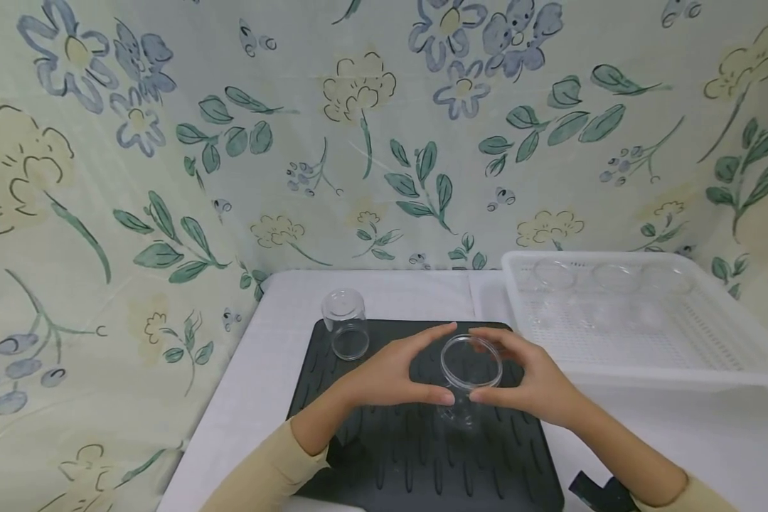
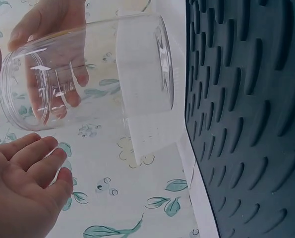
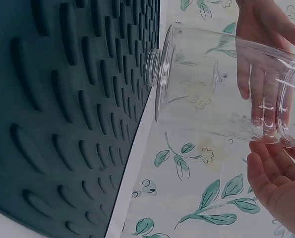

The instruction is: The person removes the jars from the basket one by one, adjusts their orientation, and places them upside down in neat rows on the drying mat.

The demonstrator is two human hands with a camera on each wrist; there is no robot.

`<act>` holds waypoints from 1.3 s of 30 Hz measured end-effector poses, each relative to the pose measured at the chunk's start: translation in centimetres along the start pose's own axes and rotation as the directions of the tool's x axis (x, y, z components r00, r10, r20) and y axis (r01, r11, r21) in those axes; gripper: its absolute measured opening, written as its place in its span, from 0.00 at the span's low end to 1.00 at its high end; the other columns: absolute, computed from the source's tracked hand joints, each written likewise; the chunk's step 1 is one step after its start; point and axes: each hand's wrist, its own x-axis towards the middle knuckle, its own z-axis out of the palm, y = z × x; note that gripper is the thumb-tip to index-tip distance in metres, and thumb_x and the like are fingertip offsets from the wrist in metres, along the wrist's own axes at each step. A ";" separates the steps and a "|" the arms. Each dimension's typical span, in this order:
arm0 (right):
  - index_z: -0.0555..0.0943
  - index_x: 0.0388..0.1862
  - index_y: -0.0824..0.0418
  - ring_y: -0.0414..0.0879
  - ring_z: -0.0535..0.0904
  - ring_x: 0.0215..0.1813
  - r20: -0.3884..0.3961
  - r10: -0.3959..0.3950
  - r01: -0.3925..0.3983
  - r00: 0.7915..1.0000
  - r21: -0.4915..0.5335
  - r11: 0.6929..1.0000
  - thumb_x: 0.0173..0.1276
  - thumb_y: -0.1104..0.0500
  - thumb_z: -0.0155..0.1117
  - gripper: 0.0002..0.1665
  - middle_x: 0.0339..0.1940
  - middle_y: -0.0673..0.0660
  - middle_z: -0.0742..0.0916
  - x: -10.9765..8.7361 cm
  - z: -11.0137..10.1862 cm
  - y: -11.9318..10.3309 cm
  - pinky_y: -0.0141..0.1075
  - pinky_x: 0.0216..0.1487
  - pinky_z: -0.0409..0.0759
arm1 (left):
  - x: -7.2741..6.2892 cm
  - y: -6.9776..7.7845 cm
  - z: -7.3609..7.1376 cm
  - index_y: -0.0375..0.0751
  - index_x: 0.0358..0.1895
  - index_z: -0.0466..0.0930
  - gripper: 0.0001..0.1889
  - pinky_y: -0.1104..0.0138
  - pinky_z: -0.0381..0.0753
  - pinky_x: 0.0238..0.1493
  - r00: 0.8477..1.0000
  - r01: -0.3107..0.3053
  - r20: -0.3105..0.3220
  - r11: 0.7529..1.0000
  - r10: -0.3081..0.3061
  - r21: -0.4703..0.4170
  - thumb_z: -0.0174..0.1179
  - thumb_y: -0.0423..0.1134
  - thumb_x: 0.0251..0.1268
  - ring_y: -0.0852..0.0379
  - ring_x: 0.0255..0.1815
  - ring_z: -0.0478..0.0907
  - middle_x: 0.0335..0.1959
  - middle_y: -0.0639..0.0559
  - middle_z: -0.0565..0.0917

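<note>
A clear glass jar is held upright above the black ribbed mat, its round rim facing up. My right hand grips it near the rim, thumb on the near side and fingers on the far side. My left hand is spread around the jar's left side. In the left wrist view, this hand's curved fingers are just apart from the glass. Behind the jar in the right wrist view, the left hand shows fairly straight fingers. A second clear jar stands at the mat's far left corner.
On the right sits a white perforated plastic basket with three clear glass vessels along its back. White cloth covers the table under the mat. A floral curtain hangs behind and to the left.
</note>
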 end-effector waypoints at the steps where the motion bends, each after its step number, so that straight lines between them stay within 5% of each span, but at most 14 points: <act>1: 0.73 0.66 0.57 0.45 0.78 0.57 0.000 -0.003 0.003 1.000 0.001 1.000 0.49 0.59 0.81 0.44 0.58 0.52 0.82 0.0 0.1 0.0 0.40 0.54 0.78 | 0.1 0.0 0.1 0.59 0.78 0.51 0.45 0.53 0.63 0.69 1.000 -0.005 -0.003 1.000 0.005 -0.010 0.68 0.50 0.61 0.62 0.74 0.55 0.76 0.64 0.56; 25: 0.72 0.65 0.59 0.53 0.78 0.58 -0.015 0.029 -0.028 0.999 0.078 0.997 0.51 0.59 0.80 0.42 0.59 0.53 0.80 -0.1 0.8 -0.8 0.42 0.57 0.78 | 0.8 -0.1 1.0 0.48 0.74 0.62 0.41 0.61 0.62 0.69 0.995 -0.079 -0.081 0.975 0.063 -0.206 0.72 0.38 0.56 0.63 0.69 0.65 0.71 0.61 0.67; 32: 0.69 0.67 0.61 0.50 0.76 0.60 -0.025 0.023 -0.019 0.999 0.135 0.991 0.49 0.64 0.81 0.46 0.61 0.57 0.78 -0.3 0.9 -0.5 0.31 0.57 0.75 | 0.9 -0.1 0.8 0.49 0.71 0.68 0.38 0.61 0.64 0.68 0.992 -0.080 -0.110 0.973 0.057 -0.217 0.73 0.37 0.54 0.60 0.67 0.69 0.67 0.62 0.71; 39: 0.66 0.70 0.59 0.45 0.74 0.61 0.067 0.038 -0.051 0.997 0.200 0.978 0.49 0.66 0.79 0.49 0.62 0.55 0.78 -1.2 1.9 1.8 0.39 0.57 0.76 | 0.7 0.2 0.1 0.48 0.69 0.70 0.38 0.58 0.64 0.68 0.988 -0.079 -0.144 0.972 0.047 -0.221 0.74 0.40 0.53 0.60 0.66 0.70 0.65 0.61 0.74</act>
